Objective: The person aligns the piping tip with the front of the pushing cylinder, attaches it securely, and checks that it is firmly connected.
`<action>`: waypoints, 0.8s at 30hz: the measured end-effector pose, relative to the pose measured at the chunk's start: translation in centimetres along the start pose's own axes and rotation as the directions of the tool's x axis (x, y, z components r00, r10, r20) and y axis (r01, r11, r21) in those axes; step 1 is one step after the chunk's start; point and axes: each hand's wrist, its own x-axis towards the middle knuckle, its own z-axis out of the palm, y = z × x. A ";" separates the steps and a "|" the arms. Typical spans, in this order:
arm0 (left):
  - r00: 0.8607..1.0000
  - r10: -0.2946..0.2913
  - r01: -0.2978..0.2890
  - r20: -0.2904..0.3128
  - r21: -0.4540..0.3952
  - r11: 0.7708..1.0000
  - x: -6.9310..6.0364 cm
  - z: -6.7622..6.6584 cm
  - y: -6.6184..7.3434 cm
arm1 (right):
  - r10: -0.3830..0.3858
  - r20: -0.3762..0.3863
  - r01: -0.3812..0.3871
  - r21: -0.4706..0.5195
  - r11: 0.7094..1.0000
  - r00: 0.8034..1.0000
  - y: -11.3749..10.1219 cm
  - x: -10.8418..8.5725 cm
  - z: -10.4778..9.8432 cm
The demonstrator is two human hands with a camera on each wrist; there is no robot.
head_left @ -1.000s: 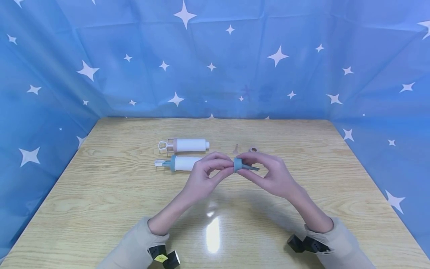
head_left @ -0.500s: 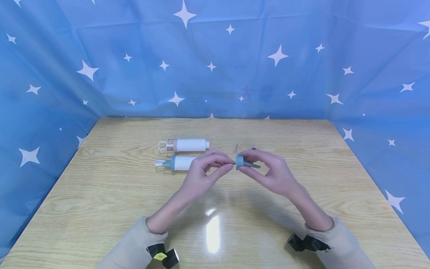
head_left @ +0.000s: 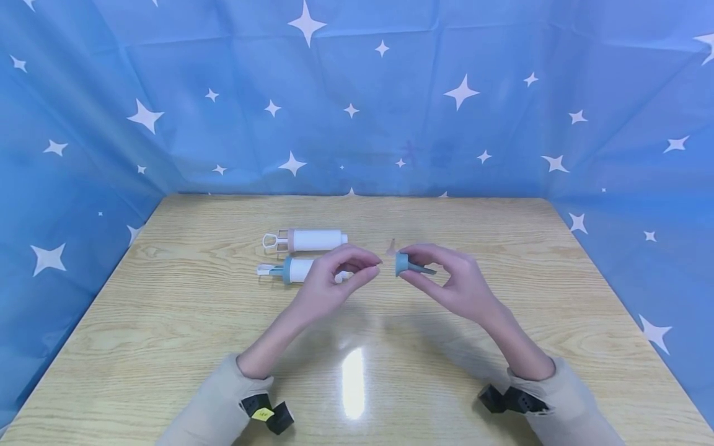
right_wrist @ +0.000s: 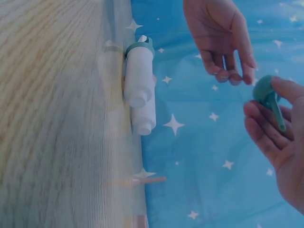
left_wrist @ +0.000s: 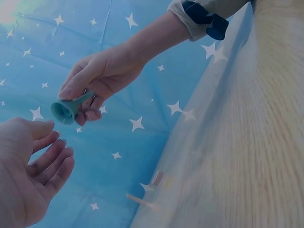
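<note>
My right hand (head_left: 460, 285) pinches a teal nozzle (head_left: 401, 265) by its wide collar, between thumb and fingers. Its thin spout points right, under the palm. In the left wrist view the hollow mouth of the nozzle (left_wrist: 63, 112) faces the left hand. My left hand (head_left: 326, 282) hovers just to the left, fingers loosely bent and nothing between them. Below and behind it lies a white syringe-like barrel with a teal collar (head_left: 287, 271), its front end partly hidden by that hand.
A second white barrel with a pink collar (head_left: 318, 240) lies behind the first. A small pink nozzle (head_left: 392, 246) stands on the wooden table (head_left: 195, 322) beyond the hands. The right wrist view also shows a pinkish-brown ring (right_wrist: 141, 221). A blue star-printed curtain (head_left: 357, 74) encloses the table.
The left hand has let go of the teal nozzle's collar and drawn away left. My right hand keeps the nozzle and has shifted slightly right and away, covering the pink ring in the head view.
</note>
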 end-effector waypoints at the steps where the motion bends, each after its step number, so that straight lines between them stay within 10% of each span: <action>1: 1.000 -0.006 0.006 0.000 0.008 1.000 0.0 -0.1 -0.1 | 0.004 -0.002 -0.004 0.000 1.000 1.000 0.1 0.0 -0.1; 24: 0.999 -0.034 0.035 -0.011 0.152 0.988 0.4 -2.8 -2.3 | 0.038 -0.019 -0.037 0.003 0.999 0.999 0.4 0.1 -0.5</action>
